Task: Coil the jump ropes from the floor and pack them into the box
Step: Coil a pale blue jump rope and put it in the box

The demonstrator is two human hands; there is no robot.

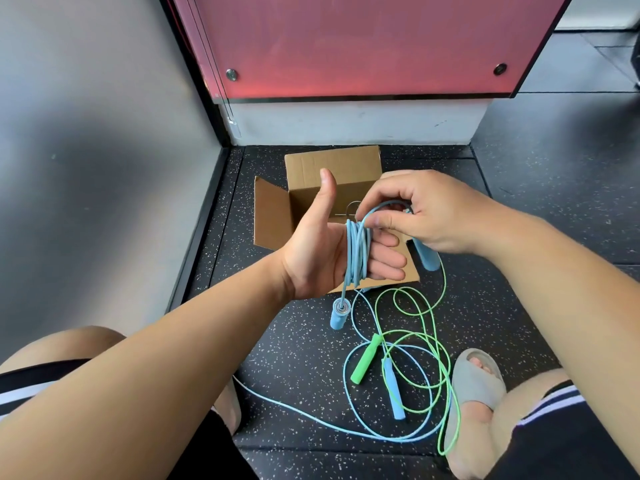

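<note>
Left hand [322, 251] spread, blue rope [356, 254] wound round its fingers, right hand [433, 216] pinching a loop, open box [332, 164] at centre, green rope [366, 358] lower right.

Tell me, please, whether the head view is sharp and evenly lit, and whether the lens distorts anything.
Head view, centre: left hand, right hand and coil are sharp. Head view, left: the grey wall is smeared, with a dark patch. Head view, top: the pink panel glows near its lower edge. Head view, edges: lines splay and forearms swell.

The box [273, 216] is open on top, wall [104, 133] close on its left, ropes [412, 358] strewn before it
</note>
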